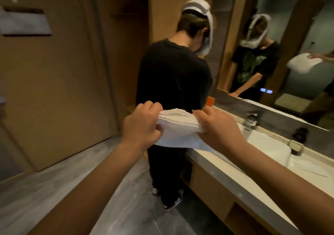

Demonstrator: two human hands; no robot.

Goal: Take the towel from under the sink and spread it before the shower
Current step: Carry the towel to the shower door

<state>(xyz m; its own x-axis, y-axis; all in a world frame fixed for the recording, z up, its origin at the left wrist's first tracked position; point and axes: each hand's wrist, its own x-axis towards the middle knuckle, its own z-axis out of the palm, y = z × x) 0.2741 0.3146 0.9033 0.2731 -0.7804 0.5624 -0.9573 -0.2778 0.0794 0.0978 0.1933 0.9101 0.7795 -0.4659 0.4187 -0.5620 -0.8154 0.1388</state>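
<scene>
Left fingers (151,106) curled and clamped on the left end of the towel (178,127). Right fingers (206,112) curled likewise, pinching the right end. Left hand (142,124) and right hand (216,126) are level, knuckles up, both forearms stretched forward. The towel is white and folded, its stacked edges showing along the top. It is held in the air between the hands, with a lower flap sagging. The flap hangs over the near end of the counter (226,173); cannot tell whether it touches. Basin (267,144) is set into the counter to the right, with the tap (250,120) behind it and a dark bottle (297,142) beside it. Mirror (289,35) above the counter reflects the towel and a hand. Open shelf (240,218) below the counter. Directly beyond the towel a second person (173,75) in dark clothes stands facing away, at the counter's far end. Grey floor (54,180) on the left; tan door (54,90) beyond it.
</scene>
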